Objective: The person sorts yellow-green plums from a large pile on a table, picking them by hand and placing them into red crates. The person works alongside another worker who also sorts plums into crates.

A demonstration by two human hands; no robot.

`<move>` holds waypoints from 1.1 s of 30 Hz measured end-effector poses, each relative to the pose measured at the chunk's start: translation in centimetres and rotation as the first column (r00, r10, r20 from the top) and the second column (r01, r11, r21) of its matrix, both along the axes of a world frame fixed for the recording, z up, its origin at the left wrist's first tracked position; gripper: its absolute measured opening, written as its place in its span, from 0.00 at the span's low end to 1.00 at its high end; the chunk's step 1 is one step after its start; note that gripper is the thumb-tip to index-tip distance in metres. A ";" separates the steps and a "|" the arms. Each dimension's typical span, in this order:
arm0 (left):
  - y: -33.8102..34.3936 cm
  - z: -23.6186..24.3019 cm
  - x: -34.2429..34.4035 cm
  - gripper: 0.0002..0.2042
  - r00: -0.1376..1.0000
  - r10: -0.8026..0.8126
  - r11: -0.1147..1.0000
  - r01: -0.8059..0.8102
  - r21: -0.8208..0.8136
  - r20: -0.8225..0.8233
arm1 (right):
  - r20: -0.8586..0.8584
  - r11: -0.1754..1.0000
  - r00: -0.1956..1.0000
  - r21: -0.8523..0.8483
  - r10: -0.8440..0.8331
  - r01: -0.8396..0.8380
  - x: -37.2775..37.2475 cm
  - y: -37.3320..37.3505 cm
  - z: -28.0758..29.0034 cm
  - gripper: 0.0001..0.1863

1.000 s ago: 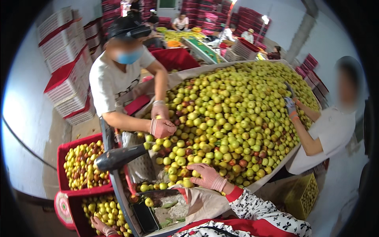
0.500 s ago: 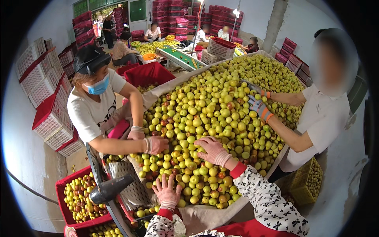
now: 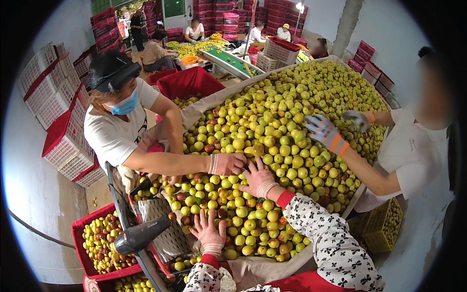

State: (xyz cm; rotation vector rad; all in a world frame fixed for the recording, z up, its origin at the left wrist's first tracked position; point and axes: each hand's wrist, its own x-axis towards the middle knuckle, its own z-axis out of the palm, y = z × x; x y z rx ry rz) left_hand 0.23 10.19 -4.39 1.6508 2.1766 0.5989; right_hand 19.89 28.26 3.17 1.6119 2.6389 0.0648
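Observation:
A big heap of yellow-green jujubes (image 3: 272, 146), some with reddish-brown patches, fills a cloth-lined bin (image 3: 272, 265) before me. My left hand (image 3: 209, 232), in a pink striped glove, rests on the near left of the heap with fingers spread and nothing held. Farther in, my right hand (image 3: 258, 181) lies palm down on the jujubes, its gloved fingers apart. Just beside its fingertips is the pink-gloved hand (image 3: 227, 164) of a co-worker on the left. At lower left, loose jujubes lie by a perforated grey chute (image 3: 165, 233).
Opposite on the right, another co-worker's grey-gloved hand (image 3: 323, 130) touches the heap. A black blower-like tool (image 3: 141, 236) juts over a red-lined crate (image 3: 78, 238) of jujubes. White crates (image 3: 73, 146) are stacked left; a yellow crate (image 3: 386, 224) stands right. Several people sit behind a green conveyor (image 3: 226, 61).
The left co-worker's hand has reached right, up to my right hand. The right co-worker's hands have moved apart. My hands remain spread on the heap, and the view has shifted slightly.

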 end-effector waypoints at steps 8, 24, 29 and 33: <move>3.8 -0.2 -0.6 0.28 0.977 -0.130 0.991 0.134 0.010 -0.166 | -0.018 0.962 0.963 -0.022 0.271 -0.271 -0.4 -7.9 0.1 0.28; 4.0 -1.5 -0.9 0.25 0.989 -0.110 0.992 0.115 0.050 -0.100 | -0.013 0.991 1.000 -0.133 0.025 -0.027 -9.3 14.5 3.1 0.17; 3.8 -1.8 -0.9 0.24 0.989 -0.083 0.990 0.096 0.099 -0.125 | -0.318 0.990 0.945 -0.085 0.079 -0.112 -8.5 15.6 -0.1 0.16; 3.7 -2.1 -0.9 0.24 0.986 -0.079 0.985 0.101 0.143 -0.150 | -0.703 0.756 0.489 -0.643 -0.517 -0.126 -5.2 14.3 1.7 0.11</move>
